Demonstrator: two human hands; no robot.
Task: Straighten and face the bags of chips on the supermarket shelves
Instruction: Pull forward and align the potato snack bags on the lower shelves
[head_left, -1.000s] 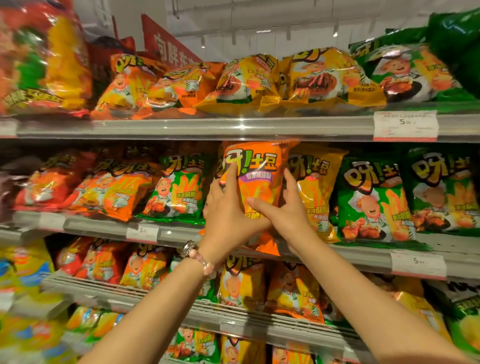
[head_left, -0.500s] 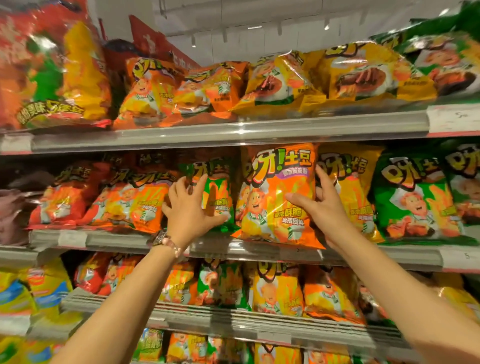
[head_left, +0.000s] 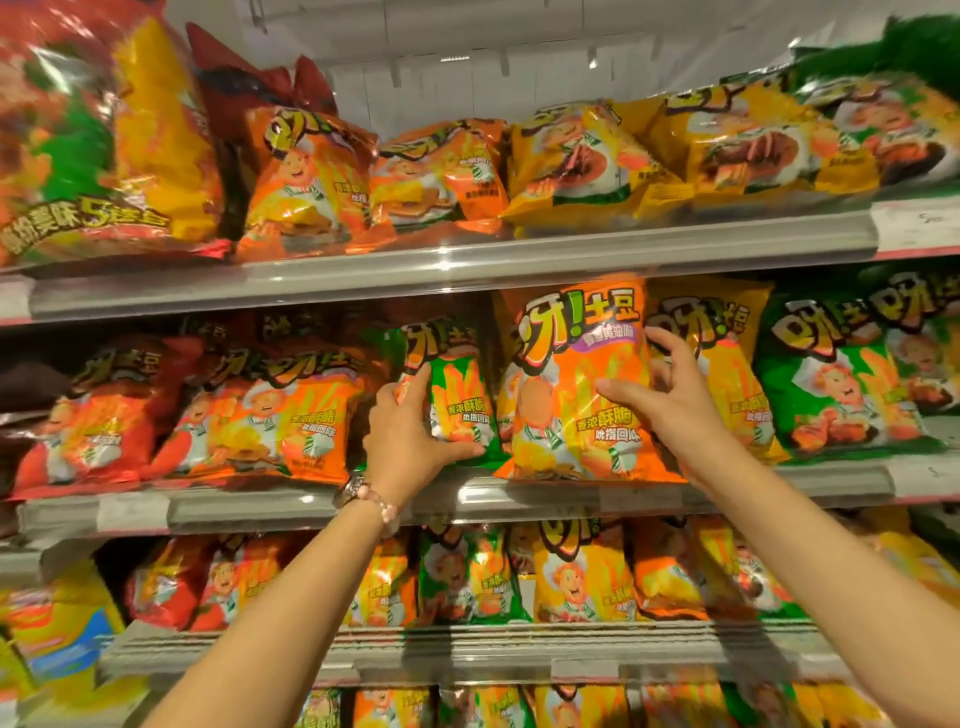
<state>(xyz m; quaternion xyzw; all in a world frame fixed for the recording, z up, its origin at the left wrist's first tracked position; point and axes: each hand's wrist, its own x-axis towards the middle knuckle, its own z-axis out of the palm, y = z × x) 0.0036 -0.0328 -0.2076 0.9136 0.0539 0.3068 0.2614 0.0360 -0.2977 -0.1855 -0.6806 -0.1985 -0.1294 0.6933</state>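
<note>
An orange chip bag (head_left: 571, 384) stands upright and face-out on the middle shelf (head_left: 519, 499). My right hand (head_left: 670, 400) holds its right edge, thumb on the front and fingers curled behind. To its left stands a narrower green chip bag (head_left: 457, 395), partly turned, and my left hand (head_left: 410, 436) grips its lower left side, thumb along the bottom. A yellow bag (head_left: 727, 364) leans behind my right hand.
Orange and red bags (head_left: 291, 415) lean at the left of the middle shelf; green bags (head_left: 841, 374) stand at the right. The top shelf (head_left: 467, 260) holds slumped orange, yellow and green bags. Lower shelves (head_left: 467, 649) carry more bags. Price tags line the shelf rails.
The orange bag was set upright on the shelf. My left hand left it and moved to the green bag, now gripping it. My right hand stays on the orange bag's right edge.
</note>
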